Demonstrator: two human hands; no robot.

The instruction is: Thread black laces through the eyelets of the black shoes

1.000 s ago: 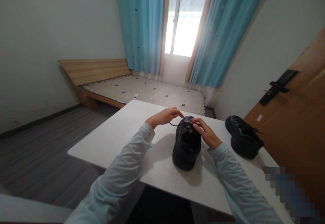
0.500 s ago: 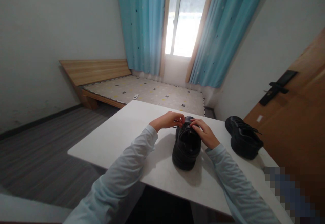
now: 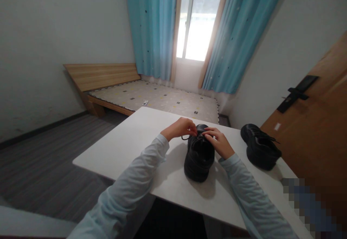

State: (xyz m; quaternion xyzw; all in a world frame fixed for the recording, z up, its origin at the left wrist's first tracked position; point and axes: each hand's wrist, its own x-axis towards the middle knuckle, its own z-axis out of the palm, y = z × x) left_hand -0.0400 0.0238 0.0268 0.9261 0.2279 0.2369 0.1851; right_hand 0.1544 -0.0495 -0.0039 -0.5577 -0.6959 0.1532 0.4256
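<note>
A black lace-up shoe (image 3: 200, 163) stands on the white table with its heel toward me and its toe pointing away. At its upper left, my left hand (image 3: 184, 127) pinches a black shoelace (image 3: 185, 137), and a loop of it hangs out to the left. My right hand (image 3: 218, 141) is at the upper right of the same shoe, its fingers bent together over the lacing. What those fingertips hold is too small to make out. A second black shoe (image 3: 261, 151) stands apart on the table to the right, laces lying over its side.
The white table (image 3: 114, 152) reaches from near my body to the bed (image 3: 159, 96). A small white remote-like object (image 3: 145, 103) lies on the mattress. To the right is a wooden door (image 3: 309, 130) with a black handle; blue curtains (image 3: 153, 25) flank the window.
My left hand has shifted slightly inward over the lacing, and the lace loop beside it hangs out wider and lower. My right hand and both shoes are nearly unmoved.
</note>
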